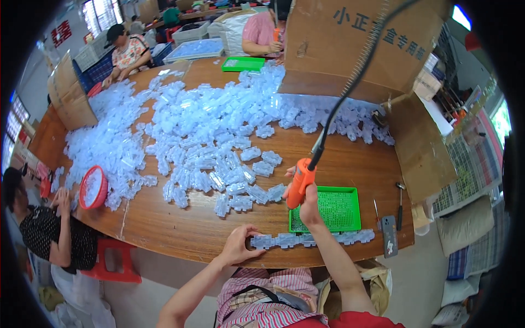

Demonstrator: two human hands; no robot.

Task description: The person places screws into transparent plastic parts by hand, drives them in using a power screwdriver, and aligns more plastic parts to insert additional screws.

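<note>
In my right hand [310, 209] is an orange electric screwdriver [300, 183], held upright over the table with its black cord running up from the top. The screwdriver's lower tip is hidden behind my hand and forearm. Along the near table edge lies a row of clear bluish plastic casings [287, 240], set end to end. My left hand [238, 246] grips the leftmost casing [262, 241] between thumb and fingers. Just behind the row, a green tray [358, 210] holds many small parts, too small to make out. My right forearm crosses over the row.
A large heap of clear casings [213, 109] covers the table's middle and far left. A red basket [102, 188] stands at left. Cardboard panels [350, 49] rise at the far right. A phone [389, 235] and a hammer [400, 205] lie at right. Other people sit around the table.
</note>
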